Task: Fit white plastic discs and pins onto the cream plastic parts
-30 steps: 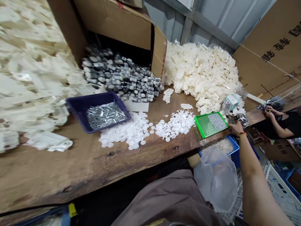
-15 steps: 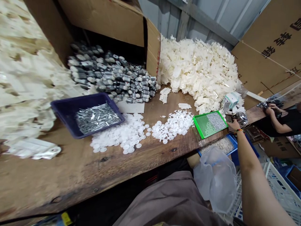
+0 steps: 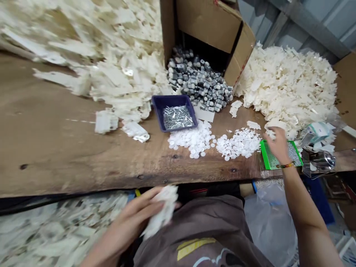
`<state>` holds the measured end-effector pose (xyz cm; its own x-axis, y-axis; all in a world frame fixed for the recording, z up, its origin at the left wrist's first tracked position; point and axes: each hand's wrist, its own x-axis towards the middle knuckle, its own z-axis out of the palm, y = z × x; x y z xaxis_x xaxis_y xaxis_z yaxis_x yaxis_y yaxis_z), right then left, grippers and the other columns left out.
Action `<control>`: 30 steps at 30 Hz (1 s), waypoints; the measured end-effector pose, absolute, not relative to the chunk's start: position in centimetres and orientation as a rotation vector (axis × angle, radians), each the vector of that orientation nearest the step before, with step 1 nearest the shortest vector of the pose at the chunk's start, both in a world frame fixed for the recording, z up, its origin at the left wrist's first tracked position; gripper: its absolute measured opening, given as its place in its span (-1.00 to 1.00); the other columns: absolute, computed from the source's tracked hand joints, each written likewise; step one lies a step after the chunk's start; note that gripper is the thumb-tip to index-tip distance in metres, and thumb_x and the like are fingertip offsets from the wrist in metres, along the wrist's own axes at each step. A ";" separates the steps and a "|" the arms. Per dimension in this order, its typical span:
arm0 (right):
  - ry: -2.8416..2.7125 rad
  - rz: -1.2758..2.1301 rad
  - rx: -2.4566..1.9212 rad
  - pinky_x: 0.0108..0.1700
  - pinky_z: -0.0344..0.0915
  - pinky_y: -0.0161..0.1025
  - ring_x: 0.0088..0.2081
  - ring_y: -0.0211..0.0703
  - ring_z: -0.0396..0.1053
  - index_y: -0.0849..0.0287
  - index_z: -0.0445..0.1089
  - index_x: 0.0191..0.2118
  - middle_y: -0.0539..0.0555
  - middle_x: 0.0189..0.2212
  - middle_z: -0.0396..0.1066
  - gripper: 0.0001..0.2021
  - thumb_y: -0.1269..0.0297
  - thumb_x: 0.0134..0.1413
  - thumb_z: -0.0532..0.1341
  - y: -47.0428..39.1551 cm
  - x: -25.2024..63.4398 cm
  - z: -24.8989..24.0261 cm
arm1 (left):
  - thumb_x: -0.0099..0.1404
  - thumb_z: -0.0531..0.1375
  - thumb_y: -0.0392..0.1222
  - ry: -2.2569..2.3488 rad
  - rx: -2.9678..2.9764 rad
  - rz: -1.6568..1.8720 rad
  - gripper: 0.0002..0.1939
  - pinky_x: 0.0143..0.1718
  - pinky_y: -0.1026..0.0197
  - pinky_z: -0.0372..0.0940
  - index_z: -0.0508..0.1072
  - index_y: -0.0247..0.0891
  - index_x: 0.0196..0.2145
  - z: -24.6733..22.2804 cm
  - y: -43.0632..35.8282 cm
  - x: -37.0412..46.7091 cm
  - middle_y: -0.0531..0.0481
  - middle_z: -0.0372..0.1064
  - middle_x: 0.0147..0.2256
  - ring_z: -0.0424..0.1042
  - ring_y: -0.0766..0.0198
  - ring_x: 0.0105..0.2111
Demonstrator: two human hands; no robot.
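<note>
My left hand [image 3: 143,211], low in front of my shirt, is closed around a white plastic part [image 3: 164,209], blurred by motion. Out to the right, my right hand [image 3: 278,146] is over the green tray [image 3: 265,157], thumb and fingers apart. Its fingertips are beside the edge of a large heap of white plastic parts [image 3: 292,85]; whether they touch one is unclear. Small metal pieces [image 3: 293,154] fill part of the tray. Left of it lie small white plastic pieces [image 3: 239,144] and white discs [image 3: 194,139].
A purple bin [image 3: 160,111] of metal pins [image 3: 178,116] stands mid-table. Behind it, grey cylindrical parts [image 3: 200,81] spill from a cardboard box [image 3: 208,26]. Another white heap [image 3: 119,70] lies left. A metal device [image 3: 319,161] sits right of the tray. A plastic bag [image 3: 271,218] hangs below.
The view has swung left. My right hand has left the metal device and moved left over the green tray. My left hand has come into view with a white plastic part.
</note>
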<state>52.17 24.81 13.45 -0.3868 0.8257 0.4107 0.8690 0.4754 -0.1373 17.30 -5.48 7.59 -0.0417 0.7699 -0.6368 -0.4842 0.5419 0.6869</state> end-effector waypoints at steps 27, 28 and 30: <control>-3.064 0.279 -0.325 -0.01 0.23 -0.10 -0.09 -0.08 0.29 0.26 0.40 -0.19 0.19 -0.17 0.41 -0.79 0.41 0.22 0.03 16.8 25.1 9.1 | 0.02 0.22 -0.14 1.181 0.106 1.567 -0.70 -0.57 0.24 0.32 0.30 -0.29 -0.29 5.5 1.9 16.5 0.03 0.46 -0.50 0.44 0.25 -0.61; -3.032 0.305 -0.389 -0.03 0.24 -0.11 -0.13 -0.09 0.30 0.26 0.41 -0.20 0.18 -0.20 0.43 -0.77 0.37 0.23 0.02 17.4 24.8 9.8 | 0.02 0.22 -0.14 1.169 0.112 1.569 -0.70 -0.57 0.24 0.32 0.30 -0.29 -0.29 5.4 2.1 16.5 0.03 0.46 -0.50 0.44 0.25 -0.61; -2.962 0.269 -0.581 -0.07 0.24 -0.10 -0.17 -0.08 0.31 0.28 0.42 -0.21 0.19 -0.24 0.44 -0.75 0.35 0.24 0.00 19.1 23.4 10.8 | 0.03 0.21 -0.15 1.163 0.125 1.573 -0.71 -0.56 0.25 0.32 0.30 -0.28 -0.28 5.4 2.4 16.5 0.04 0.46 -0.51 0.44 0.26 -0.61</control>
